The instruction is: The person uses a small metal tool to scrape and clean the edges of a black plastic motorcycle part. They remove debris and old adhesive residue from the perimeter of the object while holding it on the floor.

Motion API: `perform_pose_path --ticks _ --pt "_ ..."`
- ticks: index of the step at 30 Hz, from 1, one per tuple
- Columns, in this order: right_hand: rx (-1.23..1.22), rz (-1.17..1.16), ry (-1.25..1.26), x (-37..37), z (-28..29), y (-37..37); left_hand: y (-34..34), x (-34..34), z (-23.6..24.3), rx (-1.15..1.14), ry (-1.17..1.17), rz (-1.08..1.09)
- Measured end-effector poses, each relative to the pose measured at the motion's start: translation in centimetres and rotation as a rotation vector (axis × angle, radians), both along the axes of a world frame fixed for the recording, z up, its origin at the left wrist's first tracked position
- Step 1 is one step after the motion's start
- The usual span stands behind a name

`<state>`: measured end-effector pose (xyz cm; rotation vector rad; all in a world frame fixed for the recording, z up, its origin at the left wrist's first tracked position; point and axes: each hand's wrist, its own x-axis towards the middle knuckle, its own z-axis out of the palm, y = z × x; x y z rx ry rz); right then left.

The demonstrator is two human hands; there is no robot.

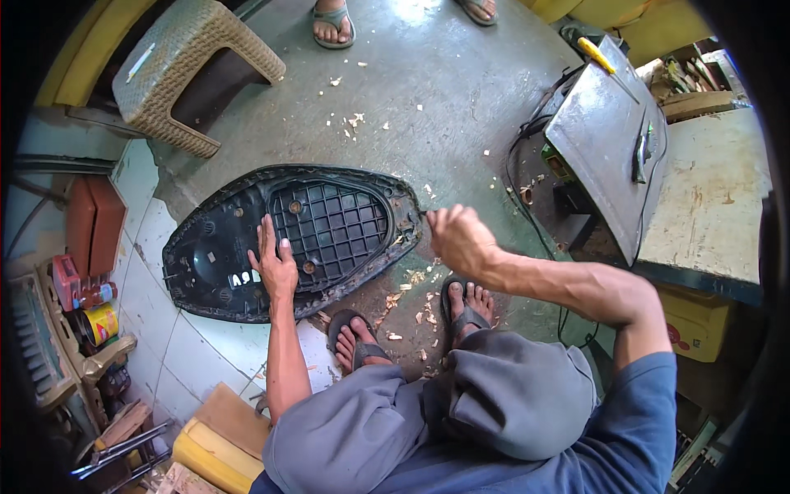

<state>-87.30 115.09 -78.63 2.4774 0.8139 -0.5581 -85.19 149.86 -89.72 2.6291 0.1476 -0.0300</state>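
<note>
An upturned black motorcycle seat (218,226) lies on the floor before my feet, its ribbed plastic base facing up. Dark cover material runs around its rim, and the narrower grid part points right. My left hand (275,267) rests flat on the base beside the grid, fingers stretched out. At the seat's right end, my right hand (461,239) is closed just off the rim. A small dark bit shows between its fingers and the seat edge; what it is I cannot make out.
A woven-pattern plastic stool (189,74) stands at the far left. On the right, a metal sheet (597,123) carries a yellow-handled screwdriver (605,62) and pliers (641,152), beside a worn tabletop (712,189). Pale scraps litter the floor; another person's sandaled foot (333,26) is at the top.
</note>
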Motion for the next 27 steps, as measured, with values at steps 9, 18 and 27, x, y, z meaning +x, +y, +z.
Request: perform_pose_path --ticks 9,18,27 --pt "0.785 -0.732 0.263 0.0 -4.5 -6.8 0.2 1.2 -0.1 -0.022 0.074 0.002" --pt "1.368 -1.25 0.288 -5.4 -10.2 -4.0 0.4 2.0 0.5 -0.025 0.091 -0.004" --pt "0.682 -0.445 -0.033 -1.9 -0.5 -6.9 0.3 2.5 0.7 -0.017 0.131 0.01"
